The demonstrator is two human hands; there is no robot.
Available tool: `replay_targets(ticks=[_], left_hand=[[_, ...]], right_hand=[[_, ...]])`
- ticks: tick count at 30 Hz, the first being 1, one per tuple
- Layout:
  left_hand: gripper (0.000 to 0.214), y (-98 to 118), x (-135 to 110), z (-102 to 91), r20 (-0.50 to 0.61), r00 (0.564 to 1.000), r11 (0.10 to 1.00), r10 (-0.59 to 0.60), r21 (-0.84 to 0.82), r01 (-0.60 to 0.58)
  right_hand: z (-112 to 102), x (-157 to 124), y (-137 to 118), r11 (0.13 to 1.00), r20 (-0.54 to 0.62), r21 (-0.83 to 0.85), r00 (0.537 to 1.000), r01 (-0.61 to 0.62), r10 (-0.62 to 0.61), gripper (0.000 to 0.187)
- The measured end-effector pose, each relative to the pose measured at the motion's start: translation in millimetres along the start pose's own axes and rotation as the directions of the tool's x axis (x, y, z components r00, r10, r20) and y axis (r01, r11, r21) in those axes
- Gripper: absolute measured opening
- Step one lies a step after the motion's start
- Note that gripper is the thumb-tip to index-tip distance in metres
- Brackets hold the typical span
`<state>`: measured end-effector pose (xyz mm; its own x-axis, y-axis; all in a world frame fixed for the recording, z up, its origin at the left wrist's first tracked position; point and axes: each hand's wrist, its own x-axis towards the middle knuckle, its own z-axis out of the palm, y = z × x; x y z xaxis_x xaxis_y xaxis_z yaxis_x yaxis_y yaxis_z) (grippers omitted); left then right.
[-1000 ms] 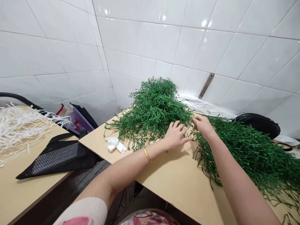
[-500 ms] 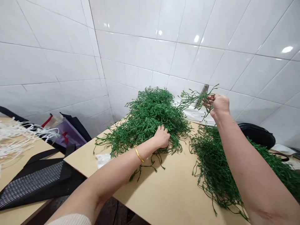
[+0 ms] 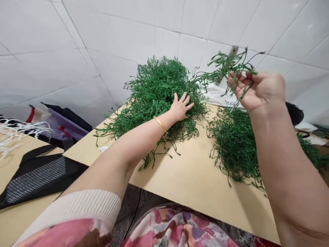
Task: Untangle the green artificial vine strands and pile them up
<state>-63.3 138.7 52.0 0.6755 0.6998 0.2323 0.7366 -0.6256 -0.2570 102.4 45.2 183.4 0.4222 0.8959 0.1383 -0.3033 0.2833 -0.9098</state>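
Observation:
A tall pile of thin green artificial stems [image 3: 159, 89] with small tips rises from the tabletop against the tiled wall. My left hand [image 3: 180, 106], a gold bracelet at the wrist, lies on the right front of this pile with its fingers spread. Up and to the right, my right hand [image 3: 253, 87] has its fingers closed on a bunch of green stems [image 3: 216, 73], which stretches left toward the top of the pile. Below that hand lies a second heap of green stems [image 3: 235, 144], partly covered by my right forearm.
White strands [image 3: 15, 133] rest on another table at the far left, near a black bag with a checked panel [image 3: 38, 178]. A purple bag [image 3: 61, 123] stands by the wall. Behind my right arm is a black pouch [image 3: 295, 113]. A metal bracket [image 3: 233, 51] is at the wall.
My right hand has moved right and turned palm up, drawing the bunch of stems along. The left hand's fingers have spread out on the pile. The view has tilted down.

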Motion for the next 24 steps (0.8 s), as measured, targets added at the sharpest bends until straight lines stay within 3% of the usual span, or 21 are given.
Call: replay_targets(ticks=[3, 6, 9, 12, 15, 24], left_hand=[[0.066, -12.0, 8.9, 13.2, 0.046, 0.998, 0.999, -0.049, 0.005, 0.048], [0.061, -16.7, 11.4, 15.3, 0.086, 0.994, 0.997, -0.074, 0.037, 0.071], [0.061, -15.7, 10.7, 15.2, 0.087, 0.993, 0.995, -0.083, 0.069, 0.077], [0.061, -12.5, 9.8, 15.8, 0.071, 0.992, 0.992, -0.102, 0.081, 0.096], [0.057, -11.1, 10.9, 17.7, 0.129, 0.983, 0.988, -0.134, 0.093, 0.123], [0.058, -14.1, 14.2, 21.2, 0.170, 0.977, 0.991, -0.131, 0.029, 0.128]], right_hand=[[-15.3, -54.6, 29.6, 0.992, -0.012, 0.043, 0.993, -0.117, 0.118, 0.027], [-42.1, -107.3, 73.6, 0.945, -0.084, 0.050, 0.942, -0.322, 0.325, 0.017], [-67.0, -141.5, 103.0, 0.918, -0.074, 0.099, 0.917, -0.384, 0.392, 0.007], [-80.6, -165.0, 107.0, 0.931, -0.045, 0.067, 0.931, -0.358, 0.361, 0.012], [-89.5, -186.6, 101.7, 0.938, 0.012, -0.067, 0.939, -0.341, 0.342, 0.018], [-127.6, -226.4, 109.4, 0.868, 0.098, -0.223, 0.876, -0.443, 0.472, 0.027]])
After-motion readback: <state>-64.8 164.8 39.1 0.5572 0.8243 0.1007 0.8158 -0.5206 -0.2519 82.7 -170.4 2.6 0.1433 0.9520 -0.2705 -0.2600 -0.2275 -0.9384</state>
